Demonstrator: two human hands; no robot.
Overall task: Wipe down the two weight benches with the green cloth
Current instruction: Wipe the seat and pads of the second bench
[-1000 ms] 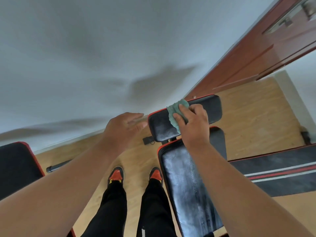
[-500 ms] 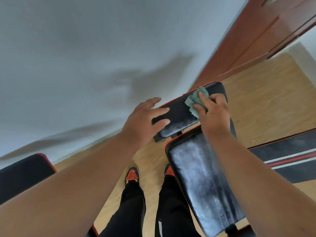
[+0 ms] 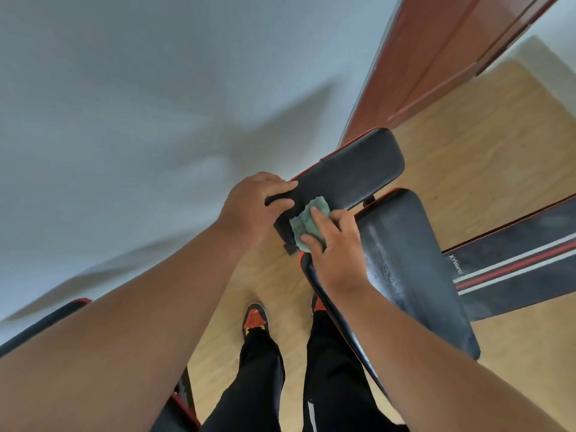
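At the near left corner of the bench's short upper pad (image 3: 352,173), the right hand (image 3: 335,244) presses the green cloth (image 3: 307,222), bunched under its spread fingers, against the black vinyl. That hand is not closed into a fist; it lies flat on the cloth, thumb and fingertips pinning the wad down. The left hand (image 3: 254,207) is curled around the pad's left end, thumb on top and fingers wrapped under the edge, steadying it. The long pad (image 3: 402,260) of the same bench runs toward the lower right, its surface streaked and dull grey in the middle. 1 more bench (image 3: 46,319) shows only as a red-trimmed corner at the lower left edge, well apart from both hands.

To do this stroke well, I judge the left hand should keep the short pad braced while the cloth travels edge to edge in overlapping passes, including the red piping and rounded corners. Refolding the cloth to a clean face before the 2nd bench would probably avoid smearing. The gap between the 2 pads likely needs a pass too.
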